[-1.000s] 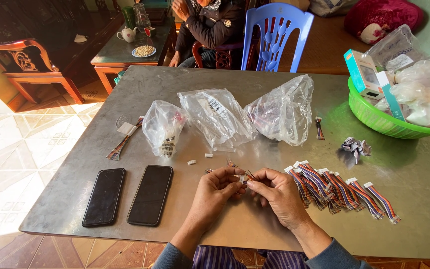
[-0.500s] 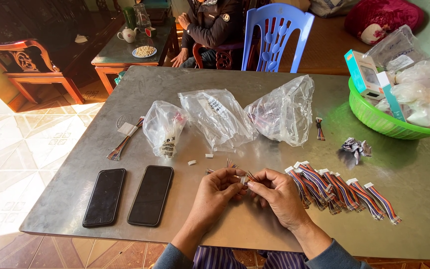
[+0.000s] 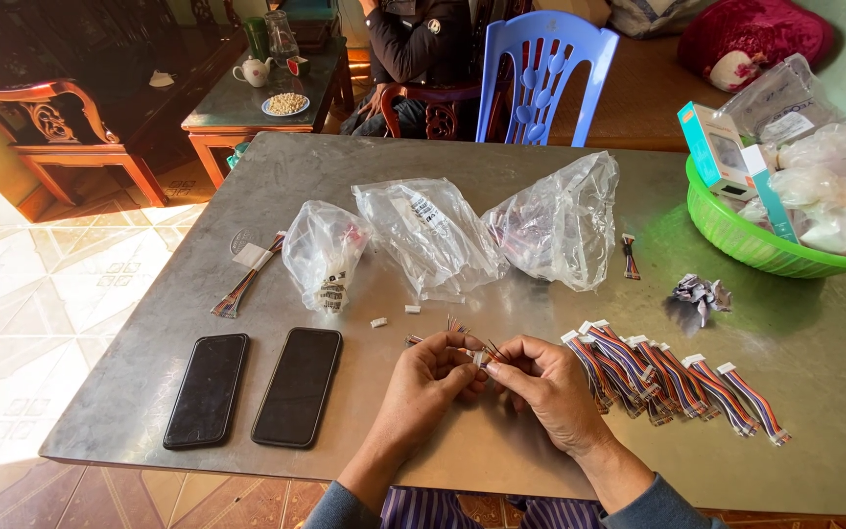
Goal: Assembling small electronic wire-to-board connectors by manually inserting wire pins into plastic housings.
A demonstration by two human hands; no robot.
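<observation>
- Pinching a small bundle of thin coloured wires [image 3: 482,353] between them, the left hand [image 3: 430,380] and right hand [image 3: 543,384] meet at lower centre of the frame, fingers closed narrowly on it, much as half a second ago
- Lying in a row just right of the right hand, the finished wire harnesses [image 3: 673,377] have not shifted
- Two dark phones [image 3: 257,387] rest side by side at lower left, unmoved
- Three clear plastic bags [image 3: 443,235] sit mid-table above the hands
- A green basket [image 3: 756,245] stands at the right edge
- At the top, the seated person's hand [image 3: 376,98] hangs lower than before
</observation>
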